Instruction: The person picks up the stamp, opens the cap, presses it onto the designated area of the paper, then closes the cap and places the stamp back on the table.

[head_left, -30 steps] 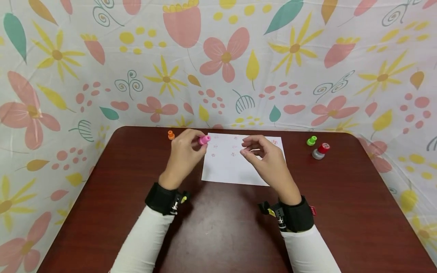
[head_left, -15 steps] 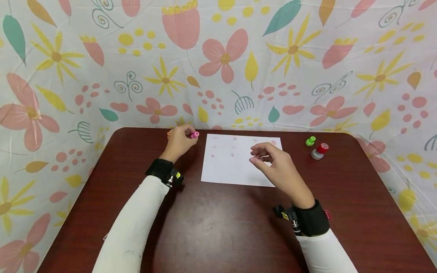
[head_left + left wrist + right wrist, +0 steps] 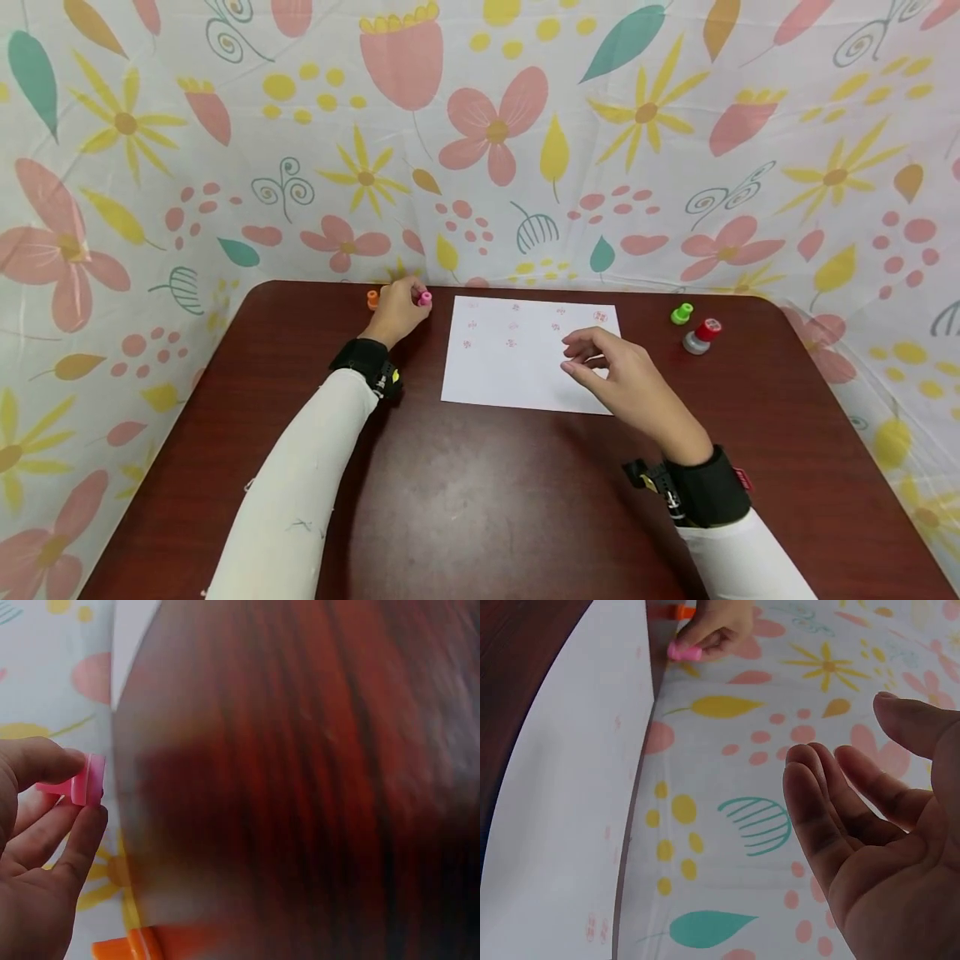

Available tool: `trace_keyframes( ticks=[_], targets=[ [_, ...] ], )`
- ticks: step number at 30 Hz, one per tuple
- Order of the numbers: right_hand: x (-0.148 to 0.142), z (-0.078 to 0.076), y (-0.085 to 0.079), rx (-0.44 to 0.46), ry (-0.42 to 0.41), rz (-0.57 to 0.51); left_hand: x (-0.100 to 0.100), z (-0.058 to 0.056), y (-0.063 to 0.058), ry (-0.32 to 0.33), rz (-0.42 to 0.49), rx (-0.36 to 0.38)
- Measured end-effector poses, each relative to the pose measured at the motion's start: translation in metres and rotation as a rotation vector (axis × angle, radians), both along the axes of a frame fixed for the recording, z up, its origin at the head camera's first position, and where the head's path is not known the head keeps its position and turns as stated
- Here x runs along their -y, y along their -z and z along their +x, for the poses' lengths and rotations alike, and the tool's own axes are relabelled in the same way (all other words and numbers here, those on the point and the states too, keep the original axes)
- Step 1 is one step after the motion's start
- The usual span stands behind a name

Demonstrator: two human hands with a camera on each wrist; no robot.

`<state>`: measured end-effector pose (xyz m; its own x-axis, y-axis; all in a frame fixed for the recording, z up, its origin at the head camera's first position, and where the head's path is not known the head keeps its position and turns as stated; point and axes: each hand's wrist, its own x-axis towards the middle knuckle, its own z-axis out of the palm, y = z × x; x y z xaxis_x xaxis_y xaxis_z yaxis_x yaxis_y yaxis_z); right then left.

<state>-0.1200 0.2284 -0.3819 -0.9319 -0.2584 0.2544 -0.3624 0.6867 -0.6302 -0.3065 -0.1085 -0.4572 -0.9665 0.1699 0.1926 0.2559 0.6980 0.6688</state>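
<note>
My left hand (image 3: 397, 312) pinches a small pink stamp (image 3: 425, 298) near the table's back edge, left of a white sheet of paper (image 3: 517, 379). In the left wrist view thumb and fingertips hold the pink stamp (image 3: 91, 780) by its sides. Just left of that hand stands an orange stamp (image 3: 372, 300), partly cut off in the left wrist view. Small faint red prints mark the upper part of the paper. Over the sheet's right side hovers my right hand (image 3: 633, 379), fingers loosely bent, thumb apart, holding nothing.
A green stamp (image 3: 682, 313) stands at the back right of the brown table (image 3: 450, 508). Beside it is a larger stamp with a red top and grey base (image 3: 702, 336). A floral cloth (image 3: 480, 233) hangs right behind the table's back edge.
My left hand has carried the pink stamp leftward off the paper, to beside the orange stamp. My right hand has drawn back to the right and slightly down.
</note>
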Motion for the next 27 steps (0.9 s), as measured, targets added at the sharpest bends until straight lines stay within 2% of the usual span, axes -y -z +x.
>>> trace_keyframes(
  ticks=[9, 17, 21, 24, 27],
  targets=[
    [-0.006, 0.0, 0.004, 0.037, -0.026, 0.066, -0.001, -0.006, 0.007, 0.015, -0.049, 0.029],
    [-0.014, -0.001, 0.007, 0.017, -0.05, 0.103, 0.001, -0.007, 0.009, 0.035, -0.05, -0.002],
    [-0.02, -0.003, 0.008, 0.017, -0.072, 0.141, 0.002, -0.007, 0.009, 0.038, -0.054, 0.007],
    [-0.027, -0.005, 0.006, -0.008, -0.076, 0.185, 0.002, -0.005, 0.007, 0.041, -0.067, 0.018],
    [-0.037, -0.009, 0.001, -0.091, -0.069, 0.252, 0.002, -0.003, 0.005, 0.048, -0.072, 0.006]
  ],
)
